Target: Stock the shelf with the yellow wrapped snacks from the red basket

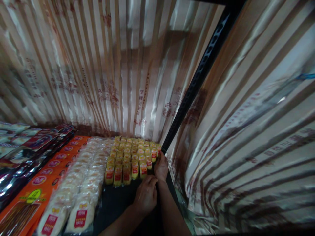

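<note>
Both of my hands reach to the right end of a dark shelf. My left hand (pixel 145 196) is curled, fingertips pinched close to the wrist of my right hand; what it holds, if anything, is hidden. My right hand (pixel 161 167) lies further in, fingers closed at the right end of several rows of small yellow packets with red labels (pixel 130 157). Whether it grips a packet is not clear. A black perforated shelf post (pixel 197 82) rises just beyond my right hand.
Left of the yellow packets lie rows of white packets with red labels (pixel 83 183), then orange packs (pixel 44 177) and dark glossy packs (pixel 29 144). A striped, shiny curtain (pixel 110 65) hangs behind and to the right (pixel 258 131). Bare dark shelf (pixel 115 203) lies before the yellow packets.
</note>
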Demonstrator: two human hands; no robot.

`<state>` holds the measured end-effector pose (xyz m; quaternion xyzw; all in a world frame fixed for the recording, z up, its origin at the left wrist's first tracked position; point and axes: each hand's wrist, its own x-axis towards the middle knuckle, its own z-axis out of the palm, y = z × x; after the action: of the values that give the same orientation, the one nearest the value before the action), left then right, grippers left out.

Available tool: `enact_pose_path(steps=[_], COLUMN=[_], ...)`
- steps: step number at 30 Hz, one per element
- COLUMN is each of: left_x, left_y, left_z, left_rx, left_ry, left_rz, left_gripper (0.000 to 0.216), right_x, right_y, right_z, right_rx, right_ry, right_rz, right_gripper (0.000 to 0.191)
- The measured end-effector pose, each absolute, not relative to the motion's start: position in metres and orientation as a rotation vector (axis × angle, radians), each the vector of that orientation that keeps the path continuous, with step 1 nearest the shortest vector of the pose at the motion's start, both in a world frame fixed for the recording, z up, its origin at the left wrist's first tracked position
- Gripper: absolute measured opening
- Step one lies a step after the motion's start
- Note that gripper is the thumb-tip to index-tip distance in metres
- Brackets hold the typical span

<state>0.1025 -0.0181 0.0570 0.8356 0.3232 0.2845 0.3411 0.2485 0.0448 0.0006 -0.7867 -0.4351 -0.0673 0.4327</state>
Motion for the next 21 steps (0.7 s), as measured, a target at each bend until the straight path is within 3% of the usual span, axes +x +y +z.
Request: enact_pose_path(steps=[21], left_x=[0.0948], left_y=[-0.0283], left_z=[0.0581], left_rx=[2.186], left_ry=[0.822], left_rz=[0.769], left_gripper=[0.040], right_x=[0.2537], right_y=[0.0459], right_z=[-0.0002], right_rx=[-1.745], right_ry=[-1.124], right_rz=[-0.292], right_gripper=[0.040])
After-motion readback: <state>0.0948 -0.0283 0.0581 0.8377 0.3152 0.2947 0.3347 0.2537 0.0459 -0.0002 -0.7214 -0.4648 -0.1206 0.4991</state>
